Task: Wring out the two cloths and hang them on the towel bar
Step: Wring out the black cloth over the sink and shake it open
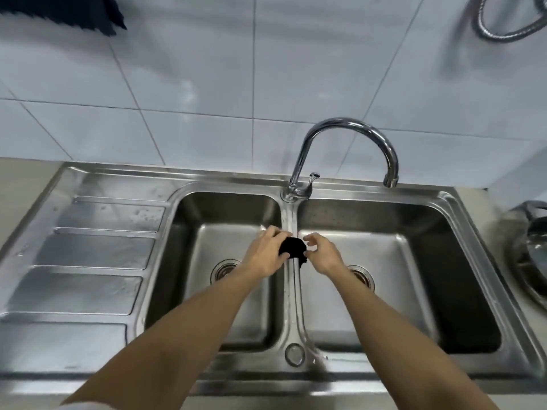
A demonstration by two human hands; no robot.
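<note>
A small black cloth [293, 247] is bunched up over the divider between the two basins of the steel sink [291, 294]. My left hand [268, 250] grips its left side, with fingers curled round it. My right hand [321, 253] is at its right side with fingers spread, the thumb and fingertips touching the cloth's edge. A dark blue cloth [74, 11] hangs at the top left corner against the tiled wall; what it hangs from lies outside the frame.
A chrome gooseneck tap [349, 149] arches behind the divider, spout over the right basin. A ribbed draining board [88, 261] lies to the left. A metal pot [532, 247] sits at the right edge. A flexible metal hose [509, 22] loops at the top right.
</note>
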